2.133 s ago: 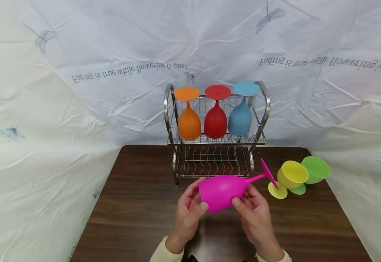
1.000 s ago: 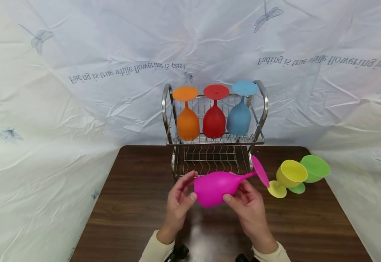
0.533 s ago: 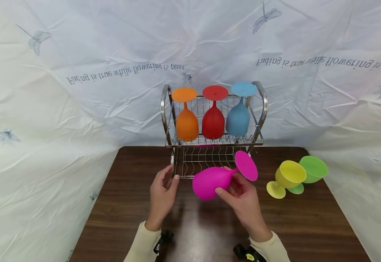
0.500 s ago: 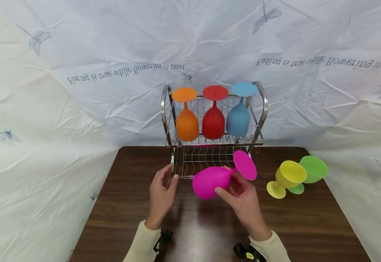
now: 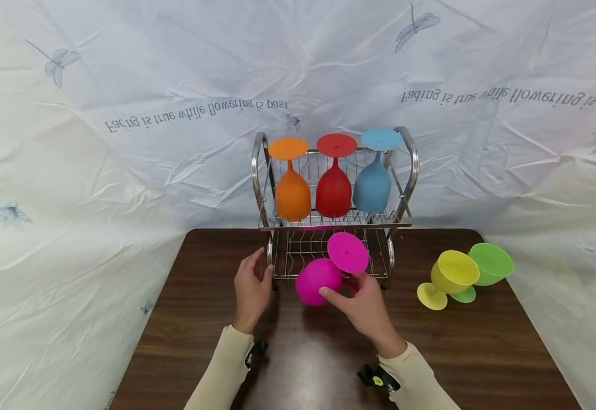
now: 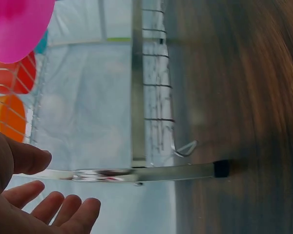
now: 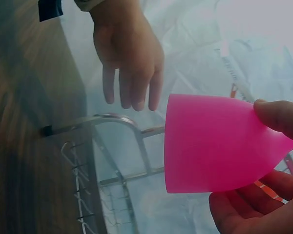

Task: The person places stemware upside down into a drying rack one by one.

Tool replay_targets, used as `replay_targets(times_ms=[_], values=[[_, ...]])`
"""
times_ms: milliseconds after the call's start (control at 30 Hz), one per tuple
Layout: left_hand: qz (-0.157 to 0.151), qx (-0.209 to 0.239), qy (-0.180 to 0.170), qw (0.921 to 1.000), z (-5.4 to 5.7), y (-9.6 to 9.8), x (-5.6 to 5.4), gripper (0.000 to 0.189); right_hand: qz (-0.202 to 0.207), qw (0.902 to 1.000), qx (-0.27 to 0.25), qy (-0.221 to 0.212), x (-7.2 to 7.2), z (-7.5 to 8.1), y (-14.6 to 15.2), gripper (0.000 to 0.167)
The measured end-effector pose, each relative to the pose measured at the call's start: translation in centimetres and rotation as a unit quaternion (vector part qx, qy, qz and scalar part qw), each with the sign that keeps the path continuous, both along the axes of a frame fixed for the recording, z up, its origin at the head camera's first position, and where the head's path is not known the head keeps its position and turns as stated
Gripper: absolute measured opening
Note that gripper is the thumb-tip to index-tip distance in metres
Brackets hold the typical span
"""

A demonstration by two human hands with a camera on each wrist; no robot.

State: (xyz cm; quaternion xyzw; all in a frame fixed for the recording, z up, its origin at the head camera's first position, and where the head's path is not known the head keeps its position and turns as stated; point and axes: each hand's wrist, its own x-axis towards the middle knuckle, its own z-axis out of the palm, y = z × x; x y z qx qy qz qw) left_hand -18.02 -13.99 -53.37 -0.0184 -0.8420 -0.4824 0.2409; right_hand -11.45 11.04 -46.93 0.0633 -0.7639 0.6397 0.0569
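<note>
My right hand [image 5: 361,307] holds a magenta goblet [image 5: 319,282] by its bowl, thumb on the near side and fingers behind. The goblet is tilted, its round foot raised toward the rack and its mouth pointing down and left. In the right wrist view the bowl [image 7: 210,146] fills the middle, pinched near the stem. My left hand [image 5: 251,290] holds nothing; its fingers are spread beside the left post of the two-tier wire dish rack [image 5: 271,250]. The left wrist view shows these fingers [image 6: 83,214] around the rack's metal side bar [image 6: 102,174] with gaps.
Upside down on the rack's upper tier stand an orange goblet [image 5: 294,196], a red goblet [image 5: 334,191] and a blue goblet [image 5: 372,188]. A yellow goblet [image 5: 453,270] and a green goblet [image 5: 492,265] stand upright at the right of the brown table [image 5: 195,341].
My left hand has let go of the magenta goblet and moved left to the rack's side. My right hand has carried the goblet left and turned its foot toward the rack.
</note>
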Motion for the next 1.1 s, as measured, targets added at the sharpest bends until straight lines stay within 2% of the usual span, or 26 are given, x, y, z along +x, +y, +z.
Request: replay_targets(times_ms=[100, 367, 567, 767, 900, 1100], values=[[0.004, -0.012, 0.002, 0.9999, -0.7, 0.0, -0.6, 0.048, -0.001, 0.9997, 0.022, -0.007, -0.6, -0.5, -0.3, 0.065], [-0.006, -0.018, -0.011, 0.9998, -1.6, 0.2, -1.5, 0.054, -0.003, 0.9983, 0.057, 0.005, -2.4, -1.6, -1.4, 0.064], [-0.004, -0.008, 0.005, 0.9999, -1.8, 0.4, -2.1, 0.056, -0.005, 0.9948, 0.097, 0.032, -4.2, -2.4, -2.4, 0.063], [0.004, -0.030, 0.005, 0.9995, -2.1, 0.2, -2.3, 0.050, -0.001, 0.9943, 0.106, 0.013, -5.8, -3.5, -3.3, 0.063], [0.008, -0.053, 0.014, 0.9985, -2.4, 0.3, -2.5, 0.047, -0.004, 0.9918, 0.127, 0.018, -7.1, -4.1, -3.5, 0.064], [0.014, -0.057, 0.028, 0.9979, -2.4, 0.3, -2.6, 0.046, -0.012, 0.9868, 0.161, 0.012, -8.2, -4.7, -4.0, 0.066]])
